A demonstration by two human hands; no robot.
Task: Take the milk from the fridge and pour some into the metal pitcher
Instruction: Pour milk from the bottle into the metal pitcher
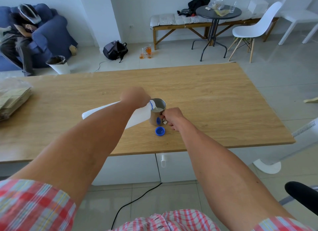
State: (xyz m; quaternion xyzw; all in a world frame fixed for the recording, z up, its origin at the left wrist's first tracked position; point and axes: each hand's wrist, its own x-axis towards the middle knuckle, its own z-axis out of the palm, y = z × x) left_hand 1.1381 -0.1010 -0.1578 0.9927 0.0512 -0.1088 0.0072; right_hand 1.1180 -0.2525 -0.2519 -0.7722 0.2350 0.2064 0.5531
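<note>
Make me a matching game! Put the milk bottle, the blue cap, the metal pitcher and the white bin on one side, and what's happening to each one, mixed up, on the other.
Things:
1. milk bottle
2. blue cap
3. metal pitcher
4. white bin

States:
A. standing on the floor
B. held by its handle in the right hand
C. tipped over, pouring, in the left hand
D. lying loose on the table

Pairs: 1-C, 2-D, 3-B, 4-A

A stack of papers (14, 100) lies at the wooden table's (206, 93) left end; 1 white bin (59, 64) stands beyond.
</note>
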